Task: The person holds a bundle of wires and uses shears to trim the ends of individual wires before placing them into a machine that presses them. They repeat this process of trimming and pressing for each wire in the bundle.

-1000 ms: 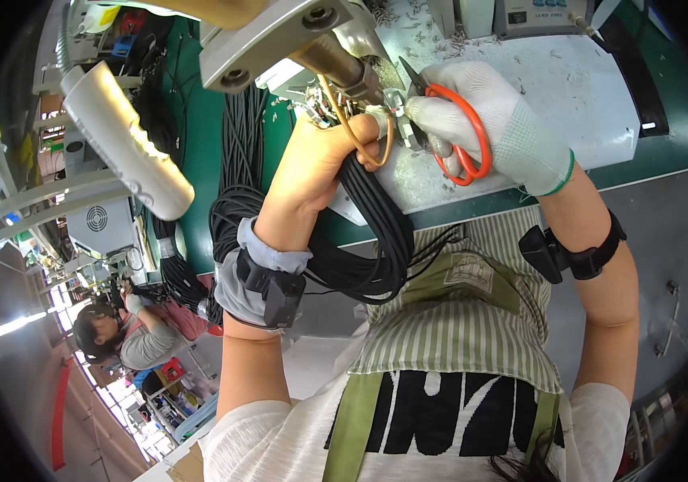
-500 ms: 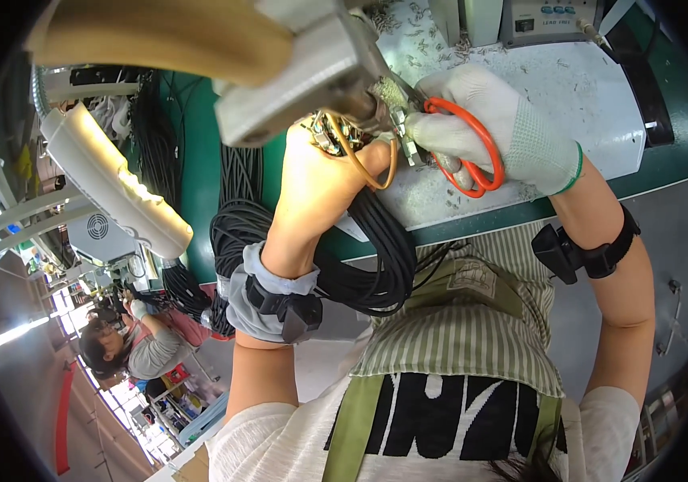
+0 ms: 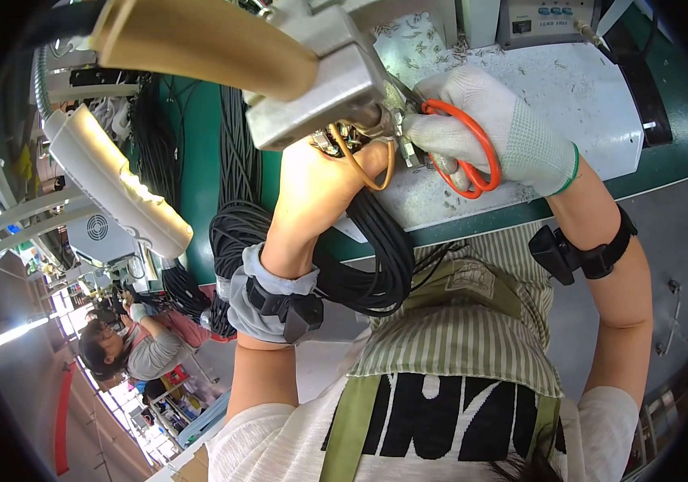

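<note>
My left hand, bare, is closed round the end of a thick bundle of black cables. Small shiny metal connectors crowd at its fingers, partly hidden under a metal bracket. A tan loop hangs over that hand; its kind is unclear. My right hand, in a white knitted glove, grips red-handled scissors, with fingers through the handles. Their blades are mostly hidden beside the bracket. Close to the gloved fingertips, a metal connector sits between both hands.
The metal bracket with a tan cylinder looms over the left hand. Small metal clippings litter the white board on the green table. A lit lamp stands at left. Beyond it, a co-worker sits working.
The bracket and tan cylinder have shifted right in view, covering a different part of the connectors. Both hands keep almost the same place and hold.
</note>
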The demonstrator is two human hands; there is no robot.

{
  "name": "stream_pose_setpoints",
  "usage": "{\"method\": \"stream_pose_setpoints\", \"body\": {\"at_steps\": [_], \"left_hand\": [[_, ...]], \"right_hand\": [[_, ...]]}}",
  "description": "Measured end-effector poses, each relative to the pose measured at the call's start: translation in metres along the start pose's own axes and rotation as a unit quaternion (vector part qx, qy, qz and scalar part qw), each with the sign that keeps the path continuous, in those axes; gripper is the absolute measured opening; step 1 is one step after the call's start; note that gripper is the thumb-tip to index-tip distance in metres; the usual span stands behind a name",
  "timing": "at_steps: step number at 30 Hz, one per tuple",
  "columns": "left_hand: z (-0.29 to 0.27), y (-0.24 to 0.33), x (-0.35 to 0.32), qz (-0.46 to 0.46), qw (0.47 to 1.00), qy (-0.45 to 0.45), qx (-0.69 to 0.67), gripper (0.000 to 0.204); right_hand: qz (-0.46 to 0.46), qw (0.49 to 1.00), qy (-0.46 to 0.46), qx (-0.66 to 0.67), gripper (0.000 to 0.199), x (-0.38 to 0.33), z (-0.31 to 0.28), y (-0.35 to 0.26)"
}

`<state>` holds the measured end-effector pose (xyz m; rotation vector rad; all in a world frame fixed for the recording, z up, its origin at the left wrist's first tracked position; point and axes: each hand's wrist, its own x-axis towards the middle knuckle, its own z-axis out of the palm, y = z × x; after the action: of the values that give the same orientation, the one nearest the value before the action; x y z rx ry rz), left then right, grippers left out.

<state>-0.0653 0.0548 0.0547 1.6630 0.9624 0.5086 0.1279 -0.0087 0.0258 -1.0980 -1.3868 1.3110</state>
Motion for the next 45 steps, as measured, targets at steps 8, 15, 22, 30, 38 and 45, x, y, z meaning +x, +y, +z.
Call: {"method": "stream_pose_setpoints", "body": {"at_steps": [8, 15, 22, 30, 38, 45], "left_hand": [[0.01, -0.02, -0.044, -0.174, 0.893, -0.056, -0.411, 0.026], [0.028, 0.014, -0.102, -0.106, 0.954, 0.055, -0.276, 0.031], [0.029, 0.016, -0.118, -0.038, 0.981, 0.041, -0.187, 0.03], [0.034, 0.017, -0.119, -0.013, 0.981, 0.047, -0.19, 0.031], [0.033, 0.014, -0.12, -0.06, 0.952, 0.04, -0.297, 0.033], [0.034, 0.01, -0.118, -0.039, 0.983, -0.083, -0.157, 0.023]], "right_hand": [[0.118, 0.99, 0.08, 0.013, 0.022, -0.036, 0.032, -0.031], [0.061, 0.975, 0.189, 0.097, 0.024, -0.083, 0.082, -0.05], [0.205, 0.948, -0.011, 0.244, 0.026, -0.097, 0.087, -0.081], [0.215, 0.935, -0.025, 0.28, 0.03, -0.101, 0.082, -0.078], [0.205, 0.953, -0.011, 0.223, 0.021, -0.116, 0.067, -0.078], [-0.089, 0.911, 0.286, -0.283, 0.017, -0.116, 0.084, -0.053]]}}
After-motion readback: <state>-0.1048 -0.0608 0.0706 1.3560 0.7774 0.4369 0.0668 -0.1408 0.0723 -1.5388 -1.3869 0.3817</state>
